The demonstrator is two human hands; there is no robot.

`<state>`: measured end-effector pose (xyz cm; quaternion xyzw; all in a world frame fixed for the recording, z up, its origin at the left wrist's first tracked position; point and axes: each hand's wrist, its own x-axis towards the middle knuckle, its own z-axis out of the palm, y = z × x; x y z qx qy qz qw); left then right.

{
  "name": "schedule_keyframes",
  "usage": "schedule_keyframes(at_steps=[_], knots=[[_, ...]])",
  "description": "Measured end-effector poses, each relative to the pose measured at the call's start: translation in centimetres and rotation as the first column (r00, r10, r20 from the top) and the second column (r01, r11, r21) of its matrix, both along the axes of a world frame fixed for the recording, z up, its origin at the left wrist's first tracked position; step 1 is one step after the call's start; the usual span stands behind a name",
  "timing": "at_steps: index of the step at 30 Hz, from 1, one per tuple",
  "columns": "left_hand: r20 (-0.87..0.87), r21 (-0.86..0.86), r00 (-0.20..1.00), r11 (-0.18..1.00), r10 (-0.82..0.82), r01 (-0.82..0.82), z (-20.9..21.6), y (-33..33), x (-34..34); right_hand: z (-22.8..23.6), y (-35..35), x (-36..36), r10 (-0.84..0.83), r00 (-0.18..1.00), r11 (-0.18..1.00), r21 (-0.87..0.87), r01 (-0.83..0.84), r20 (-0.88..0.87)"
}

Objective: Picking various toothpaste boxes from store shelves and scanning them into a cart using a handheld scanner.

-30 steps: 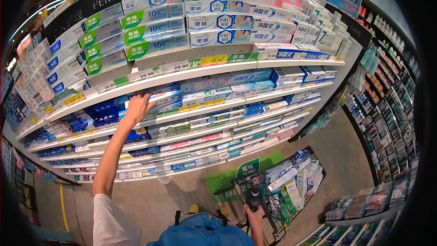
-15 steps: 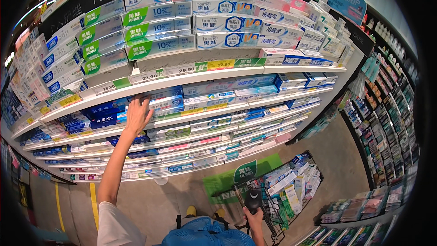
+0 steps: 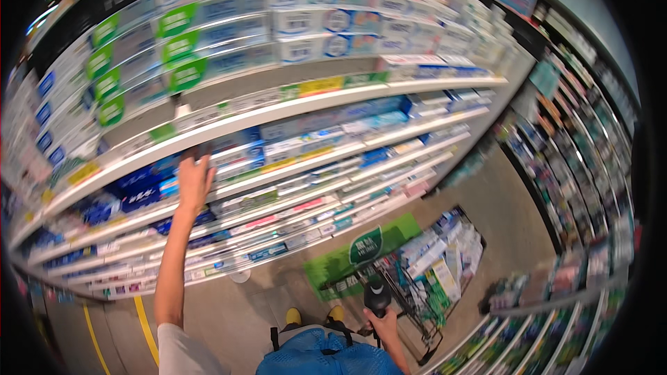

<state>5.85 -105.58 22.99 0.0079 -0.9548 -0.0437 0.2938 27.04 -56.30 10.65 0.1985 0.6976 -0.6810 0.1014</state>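
Observation:
My left hand [image 3: 196, 180] reaches up into the second shelf level among blue and white toothpaste boxes [image 3: 233, 157]. Its fingers are stretched out and apart against the front of the boxes, with the fingertips partly in shadow under the shelf above. Low at the right, my right hand [image 3: 382, 323] is closed on the handle of a black wire shopping cart [image 3: 417, 337], just below a black rounded piece [image 3: 377, 295] on it. Many toothpaste boxes [image 3: 445, 264] lie jumbled in the cart's basket.
Stacked toothpaste boxes [image 3: 219, 35] top the white shelf unit [image 3: 278, 107]. A green sign panel [image 3: 326, 274] stands by the cart. More shelves of goods [image 3: 577, 180] line the right side, with another display [image 3: 535, 333] behind the cart. A blue bag [image 3: 319, 354] hangs at my front.
The view has tilted and blurred, so the shelves sit further left and lower at the left end. My left hand stays at the same boxes; my right hand stays on the cart.

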Motion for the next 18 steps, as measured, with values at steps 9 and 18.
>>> schedule_keyframes(at_steps=[9,18], knots=[[-0.3,0.086,0.938,0.974,-0.174,0.208,-3.5,8.1,3.7,1.2,1.0,3.2,-0.071,0.997,0.979,0.191,0.066,0.02],[0.121,0.683,0.741,0.597,-0.66,0.42,-11.3,34.1,6.3,-1.3,7.1,7.7,-0.409,0.909,0.913,0.033,0.408,0.082]])
